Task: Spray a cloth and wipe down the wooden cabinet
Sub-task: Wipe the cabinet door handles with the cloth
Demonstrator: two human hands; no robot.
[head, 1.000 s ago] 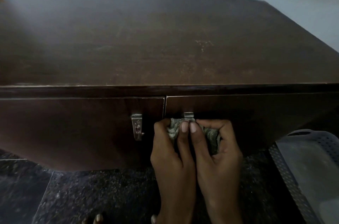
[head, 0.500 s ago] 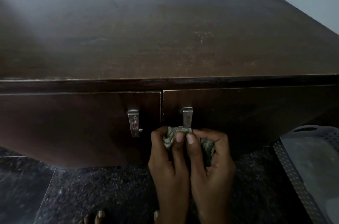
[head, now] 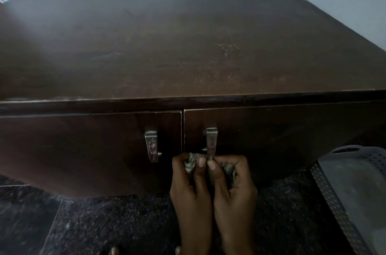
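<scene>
A dark wooden cabinet (head: 188, 56) fills the view, with two closed doors below its top. Each door carries a metal handle: the left handle (head: 152, 146) and the right handle (head: 211, 140). My left hand (head: 191, 188) and my right hand (head: 235, 188) are side by side, both gripping a greenish patterned cloth (head: 191, 163) bunched around the lower end of the right handle. Most of the cloth is hidden inside my fingers. No spray bottle is in view.
A grey perforated plastic basket (head: 353, 188) stands on the floor at the right, close to the cabinet's corner. The floor (head: 114, 223) is dark speckled stone. My toes show at the bottom edge. A pale wall rises behind the cabinet.
Both hands have slid down the right handle with the cloth, from its top to its lower end, so more of the handle shows. The view has tilted slightly.
</scene>
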